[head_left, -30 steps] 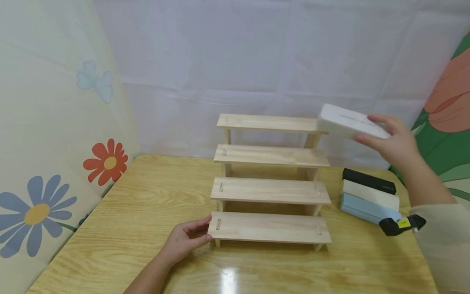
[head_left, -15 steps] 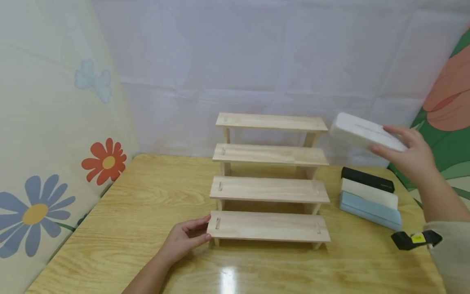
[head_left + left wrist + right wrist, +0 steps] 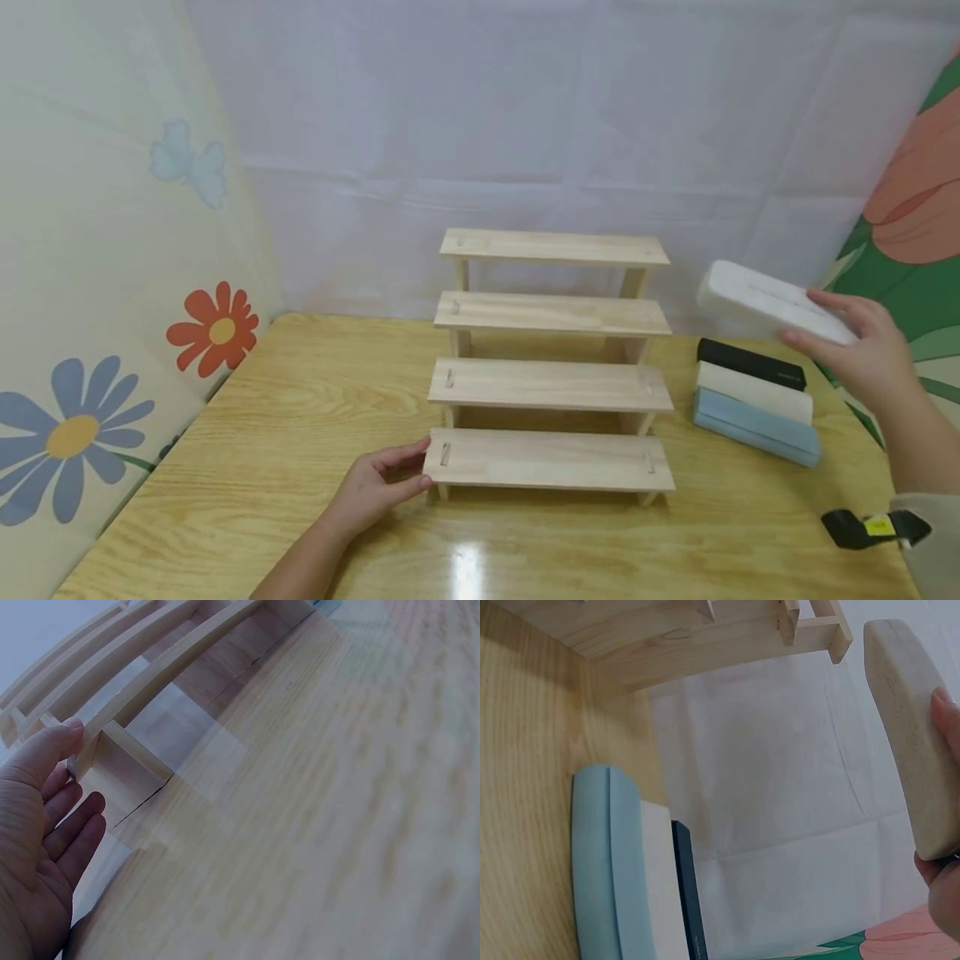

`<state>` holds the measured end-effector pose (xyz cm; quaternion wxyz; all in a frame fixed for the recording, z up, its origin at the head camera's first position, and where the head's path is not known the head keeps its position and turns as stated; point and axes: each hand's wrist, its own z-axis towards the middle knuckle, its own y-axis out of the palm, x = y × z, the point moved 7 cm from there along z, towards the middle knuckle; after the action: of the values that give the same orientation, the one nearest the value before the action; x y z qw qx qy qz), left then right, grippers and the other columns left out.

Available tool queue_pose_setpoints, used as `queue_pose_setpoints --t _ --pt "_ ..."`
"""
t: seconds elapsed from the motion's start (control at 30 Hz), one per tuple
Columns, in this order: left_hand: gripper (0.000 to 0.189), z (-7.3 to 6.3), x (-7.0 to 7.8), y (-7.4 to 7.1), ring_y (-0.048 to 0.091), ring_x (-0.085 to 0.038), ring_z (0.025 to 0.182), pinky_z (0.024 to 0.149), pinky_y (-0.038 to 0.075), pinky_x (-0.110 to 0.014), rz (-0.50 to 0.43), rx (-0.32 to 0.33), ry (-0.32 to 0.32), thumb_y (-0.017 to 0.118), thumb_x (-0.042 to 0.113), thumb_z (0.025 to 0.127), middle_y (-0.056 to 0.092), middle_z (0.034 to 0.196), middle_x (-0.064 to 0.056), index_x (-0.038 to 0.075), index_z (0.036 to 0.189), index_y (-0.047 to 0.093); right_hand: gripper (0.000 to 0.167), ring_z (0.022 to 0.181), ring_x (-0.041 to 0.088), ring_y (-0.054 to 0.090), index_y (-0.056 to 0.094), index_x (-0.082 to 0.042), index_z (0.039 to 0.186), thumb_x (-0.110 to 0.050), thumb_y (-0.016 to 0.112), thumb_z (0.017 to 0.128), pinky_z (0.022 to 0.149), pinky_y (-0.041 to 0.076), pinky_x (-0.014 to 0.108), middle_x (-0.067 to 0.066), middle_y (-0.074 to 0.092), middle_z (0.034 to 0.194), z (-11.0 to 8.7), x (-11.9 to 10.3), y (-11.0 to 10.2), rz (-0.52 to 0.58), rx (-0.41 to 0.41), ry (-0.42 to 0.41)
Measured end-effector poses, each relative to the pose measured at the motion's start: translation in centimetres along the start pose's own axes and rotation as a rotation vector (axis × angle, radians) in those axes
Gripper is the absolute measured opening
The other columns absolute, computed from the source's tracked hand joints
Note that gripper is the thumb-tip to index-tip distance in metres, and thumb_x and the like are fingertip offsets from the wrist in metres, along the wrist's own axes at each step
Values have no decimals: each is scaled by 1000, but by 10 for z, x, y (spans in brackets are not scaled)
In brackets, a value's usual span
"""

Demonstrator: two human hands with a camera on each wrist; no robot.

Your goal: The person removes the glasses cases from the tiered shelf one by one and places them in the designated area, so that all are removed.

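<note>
On a yellow-grained wooden counter (image 3: 262,433) backed by a white sheet, we steady a four-step pine display stand (image 3: 551,379) while a white case (image 3: 772,302) hangs in the air to its right. Our left hand (image 3: 375,493) lies nearly flat at the stand's lowest step, fingers relaxed and straight, thumb (image 3: 46,746) pressed to the step's end, holding nothing. Our right hand (image 3: 862,346) grips the white case by its long edges, fingers curled over the top and thumb underneath, the case tilted with its far end higher; it sits level with the stand's second step from the top, clear of the wood and above three cases lying side by side on the counter: black (image 3: 752,364), cream (image 3: 753,393) and pale blue (image 3: 753,425). In our judgement, doing this well means keeping the left hand braced so the light stand does not skid, levelling the case before it meets any surface, and watching its leading corner, which could clip a step's end. The grip looks secure, though the wrist view shows only fingertips (image 3: 946,720) at the case's edge.
</note>
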<state>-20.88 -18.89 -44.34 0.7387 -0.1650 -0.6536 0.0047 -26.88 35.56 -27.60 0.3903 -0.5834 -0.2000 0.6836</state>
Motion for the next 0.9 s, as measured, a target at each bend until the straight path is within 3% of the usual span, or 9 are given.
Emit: queue_pose_setpoints --t 0.27,0.9 --pt "51 0 1 -1 62 6 101 88 50 -12 30 15 -1 77 7 83 60 129 -27 -8 128 58 80 130 60 24 31 -2 151 -42 66 92 93 28 72 36 19 154 -12 13 3 -77 -1 -23" --pt "52 0 0 0 63 5 101 87 51 -13 20 -1 -6 76 7 83 57 131 -30 -9 129 57 79 124 58 28 36 1 148 -40 71 89 88 30 70 39 29 145 -44 51 23 -74 -18 -34"
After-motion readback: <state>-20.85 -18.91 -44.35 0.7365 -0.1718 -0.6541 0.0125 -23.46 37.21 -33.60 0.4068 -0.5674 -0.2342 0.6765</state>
